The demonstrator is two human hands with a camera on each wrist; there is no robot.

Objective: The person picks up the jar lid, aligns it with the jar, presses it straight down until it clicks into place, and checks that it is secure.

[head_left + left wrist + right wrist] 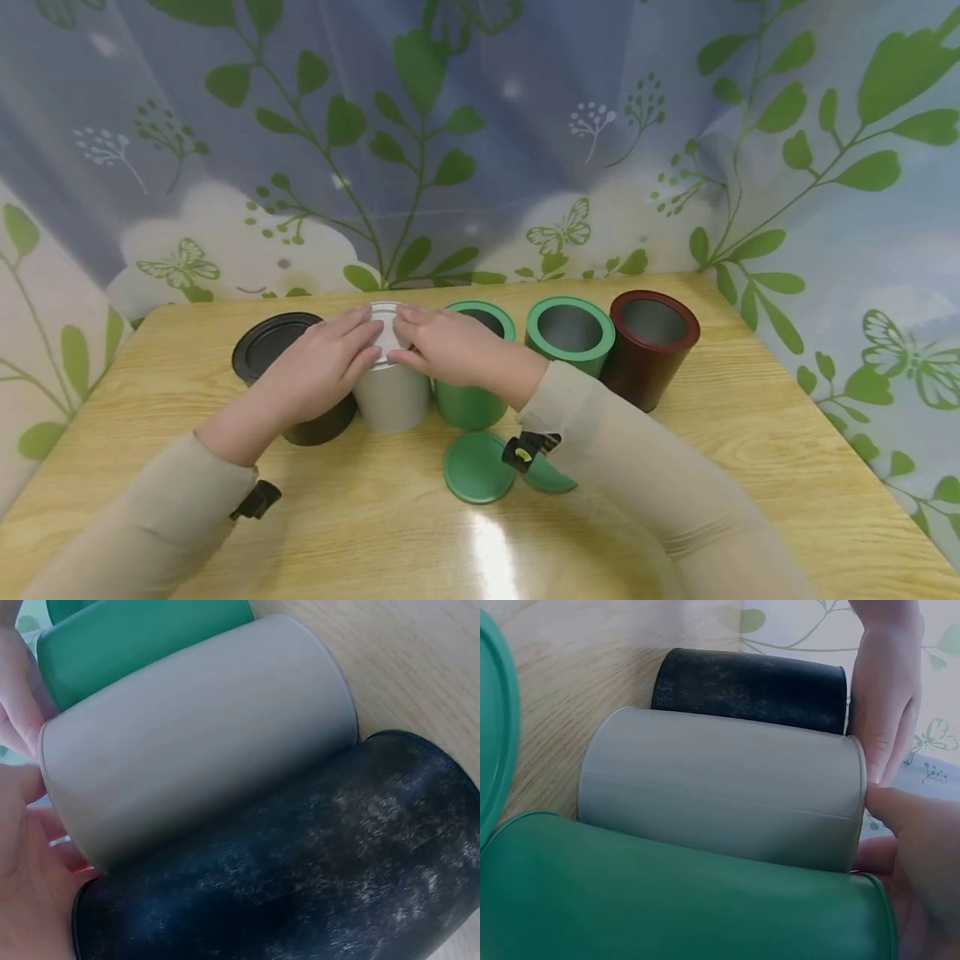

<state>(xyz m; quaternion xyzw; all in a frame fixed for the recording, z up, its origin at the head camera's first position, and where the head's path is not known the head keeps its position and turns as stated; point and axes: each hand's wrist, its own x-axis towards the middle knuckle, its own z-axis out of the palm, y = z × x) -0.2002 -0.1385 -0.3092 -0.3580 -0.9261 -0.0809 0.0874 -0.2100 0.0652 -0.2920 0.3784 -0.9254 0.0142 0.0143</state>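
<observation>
A light grey can (393,402) stands upright in a row of cans, its white lid (387,333) seated on top. From the left, my left hand (321,360) rests its fingers on the lid. My right hand (453,343) touches the lid's right side, fingers extended. In the left wrist view, the grey can (202,735) leans close beside a scuffed black can (285,862), and fingers lie at its rim. The right wrist view has the grey can (720,787) between the black can and a green can (682,892), the right thumb at its rim.
The black can (318,427) at the left is covered. Right of the grey one stand a topless green can (471,407), another topless green can (573,354) and a topless dark red can (645,371). Two green lids lie in front, one lid (480,468) fully visible, on the wooden table (360,517).
</observation>
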